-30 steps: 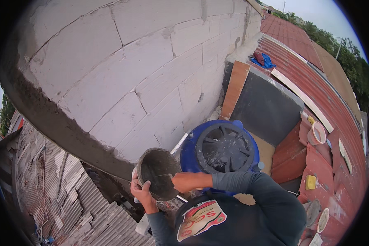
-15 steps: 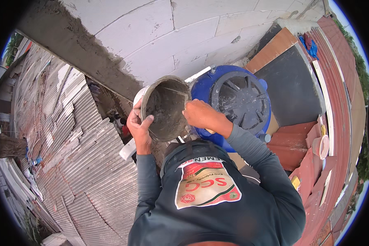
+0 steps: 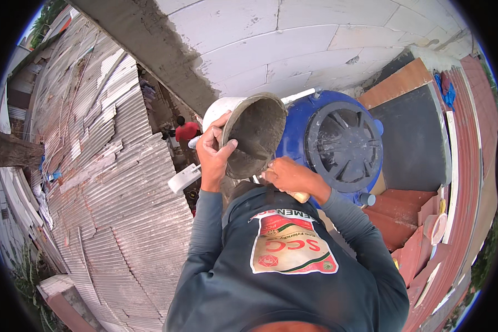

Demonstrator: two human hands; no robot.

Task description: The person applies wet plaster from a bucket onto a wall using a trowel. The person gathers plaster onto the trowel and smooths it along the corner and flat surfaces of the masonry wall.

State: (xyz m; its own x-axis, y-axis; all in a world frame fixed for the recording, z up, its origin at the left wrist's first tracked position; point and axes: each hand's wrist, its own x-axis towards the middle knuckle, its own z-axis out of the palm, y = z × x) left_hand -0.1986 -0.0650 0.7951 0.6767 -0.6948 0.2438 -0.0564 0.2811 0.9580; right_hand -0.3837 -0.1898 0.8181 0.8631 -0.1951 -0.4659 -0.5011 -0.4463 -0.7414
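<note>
A white bucket (image 3: 214,110), its inside coated with grey wet mortar (image 3: 258,130), is tipped over with its mouth turned toward me. My left hand (image 3: 214,156) grips it by the left side of the rim, thumb over the edge and fingers on the outer wall. At the lower right of the rim, my right hand (image 3: 295,178) is closed round a wooden-handled trowel (image 3: 300,197). The handle's end sticks out below my fist. Most of the trowel's blade is hidden by my hand and the bucket's rim.
A blue water tank (image 3: 296,133) with a black lid (image 3: 343,145) stands just right of the bucket. Ahead rises a pale block wall (image 3: 310,33) with a mortared ledge (image 3: 149,44). Corrugated roofing (image 3: 110,182) lies left; a person in red (image 3: 187,131) is far below.
My right hand has slid down along the bucket's rim, nearer my body, and more of the trowel's handle shows. The bucket's mouth has turned slightly. The whole view has shifted with my head.
</note>
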